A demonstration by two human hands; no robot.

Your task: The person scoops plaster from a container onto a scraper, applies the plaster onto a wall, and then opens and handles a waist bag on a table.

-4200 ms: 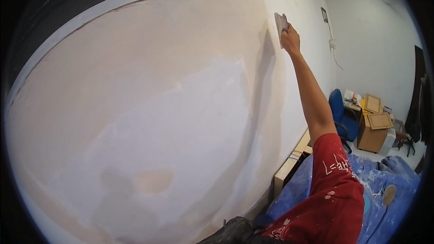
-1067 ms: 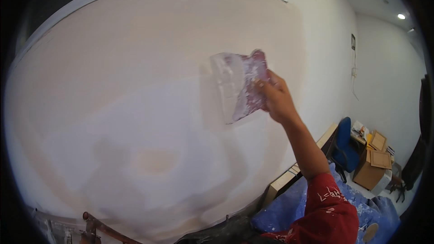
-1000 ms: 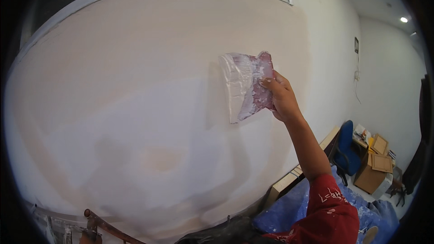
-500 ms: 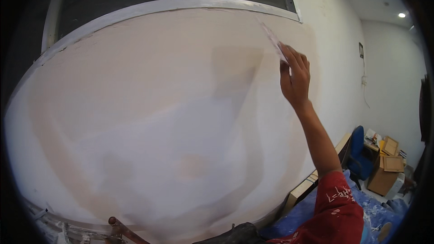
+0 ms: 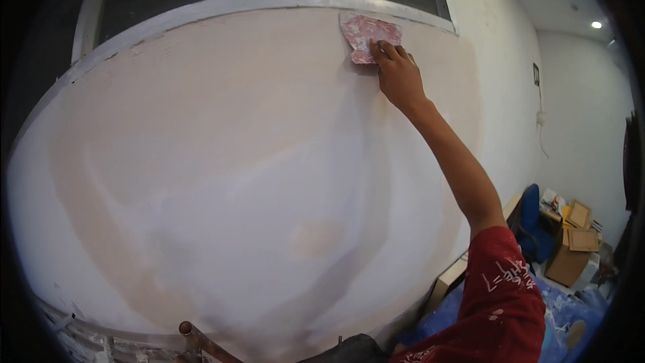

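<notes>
My right hand (image 5: 402, 82) is closed on the lower edge of a flat red putty spreader (image 5: 363, 32) smeared with white. Its blade lies flat against the wall (image 5: 228, 128), with its top edge close beneath the window frame (image 5: 269, 1). The wall shows beige patches over white, and the shadow of my arm falls across it. My right arm is stretched up, bare below a red sleeve. My left hand is out of view.
Below stand a rusty pipe end (image 5: 186, 328) and a white-spattered metal frame (image 5: 101, 343). To the right are a blue chair (image 5: 531, 218), cardboard boxes (image 5: 566, 259) and a blue plastic sheet (image 5: 568, 306).
My right hand has moved left and up with the spreader. Seen edge-on before, the spreader now shows its broad face against the wall under the window frame.
</notes>
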